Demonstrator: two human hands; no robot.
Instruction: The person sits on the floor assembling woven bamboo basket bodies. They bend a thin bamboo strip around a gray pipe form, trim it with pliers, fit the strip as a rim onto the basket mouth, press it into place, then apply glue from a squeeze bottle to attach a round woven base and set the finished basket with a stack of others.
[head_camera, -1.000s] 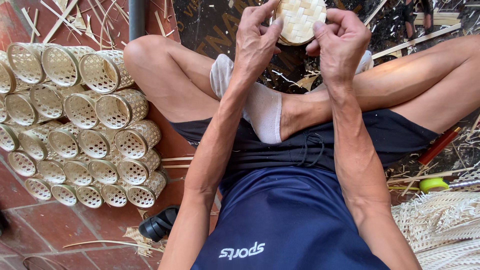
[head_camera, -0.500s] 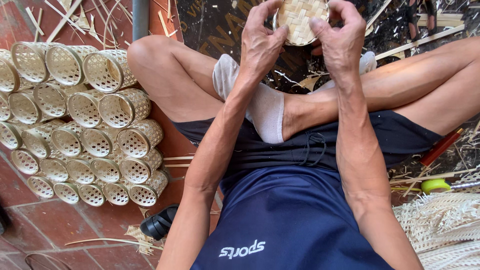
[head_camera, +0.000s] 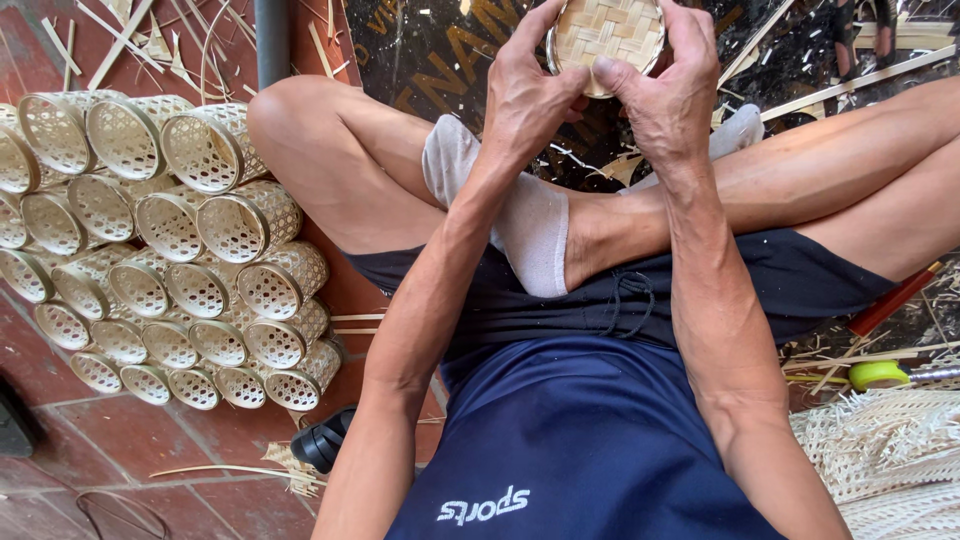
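While the person sits cross-legged on the red brick floor (head_camera: 150, 440) in a navy blue shirt (head_camera: 590, 450) and dark shorts, a pale grey sock (head_camera: 520, 215) on the tucked-in foot lies just below the wrists. Beyond the crossed shins, both hands are raised over a dark mat. The left hand (head_camera: 525, 95) and the right hand (head_camera: 670, 95) each have their grip pinched on a small round woven bamboo basket (head_camera: 605, 35), thumbs pressing its near rim, fingers curled around its sides; its plaited bottom faces the viewer. Off to the left, a stack of finished open-weave bamboo baskets (head_camera: 170, 250) lies on its side against the bricks. Near the right thigh sit loose woven bamboo mesh strips (head_camera: 880, 450), with a yellow-green-handled tool (head_camera: 880, 375) just beside them. Bamboo splints (head_camera: 150, 40) scatter farther off.
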